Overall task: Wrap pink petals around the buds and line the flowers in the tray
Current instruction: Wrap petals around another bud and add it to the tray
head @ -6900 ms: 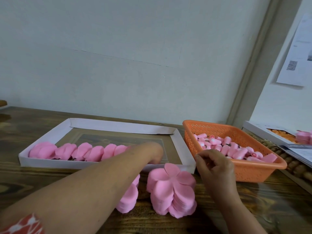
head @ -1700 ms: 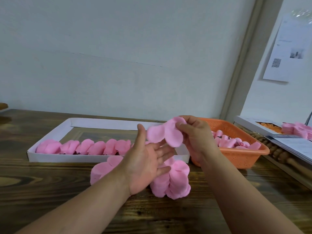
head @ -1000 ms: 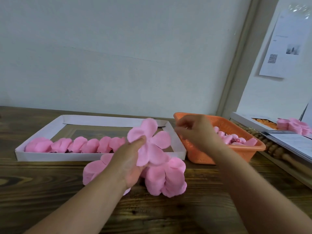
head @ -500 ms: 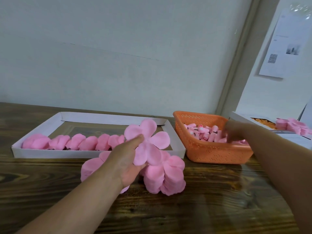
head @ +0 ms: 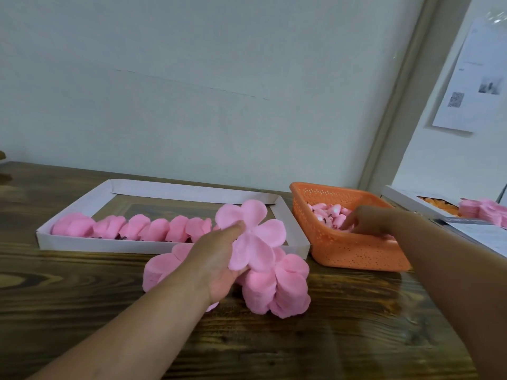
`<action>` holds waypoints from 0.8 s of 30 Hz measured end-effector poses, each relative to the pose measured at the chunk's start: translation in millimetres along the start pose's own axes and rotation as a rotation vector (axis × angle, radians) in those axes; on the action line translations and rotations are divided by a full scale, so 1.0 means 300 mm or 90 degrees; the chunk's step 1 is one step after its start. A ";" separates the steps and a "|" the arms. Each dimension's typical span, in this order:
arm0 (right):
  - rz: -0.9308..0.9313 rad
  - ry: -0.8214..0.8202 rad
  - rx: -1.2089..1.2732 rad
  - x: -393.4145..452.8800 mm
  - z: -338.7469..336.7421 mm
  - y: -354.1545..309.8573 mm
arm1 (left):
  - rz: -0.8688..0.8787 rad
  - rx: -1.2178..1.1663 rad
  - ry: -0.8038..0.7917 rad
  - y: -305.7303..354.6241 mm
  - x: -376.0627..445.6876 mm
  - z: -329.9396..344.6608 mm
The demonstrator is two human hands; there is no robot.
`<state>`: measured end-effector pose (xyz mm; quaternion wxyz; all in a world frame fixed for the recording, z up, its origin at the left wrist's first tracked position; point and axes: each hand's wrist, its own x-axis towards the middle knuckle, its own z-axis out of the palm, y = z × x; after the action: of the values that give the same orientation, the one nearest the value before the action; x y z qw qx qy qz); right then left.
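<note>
Your left hand pinches one flat petal sheet above the petal stacks on the worktop. Your right hand is in the orange basket, fingers among the buds; can't tell their grip.

Your left hand holds a petal sheet above the stack; your right hand reaches among buds in the basket.
</note>
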<state>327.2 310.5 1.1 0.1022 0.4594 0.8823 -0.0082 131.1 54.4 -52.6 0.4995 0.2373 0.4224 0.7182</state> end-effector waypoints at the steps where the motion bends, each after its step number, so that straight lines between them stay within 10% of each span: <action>1: -0.004 0.004 -0.006 0.001 0.004 -0.014 | -0.009 -0.005 0.009 0.001 0.001 -0.001; 11: 0.043 0.243 0.020 -0.049 -0.086 -0.066 | -0.036 -0.018 0.052 0.002 -0.006 0.001; 18: -0.262 0.389 0.457 -0.365 -0.129 -0.340 | -0.017 -0.012 0.063 0.001 -0.008 0.003; 24: -0.336 0.402 0.356 -0.432 -0.014 -0.477 | -0.019 -0.033 0.056 -0.004 -0.010 0.009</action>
<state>282.5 123.4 18.0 -0.3025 0.2102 0.9204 -0.1306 135.0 52.9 -52.0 0.4969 0.1865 0.4287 0.7311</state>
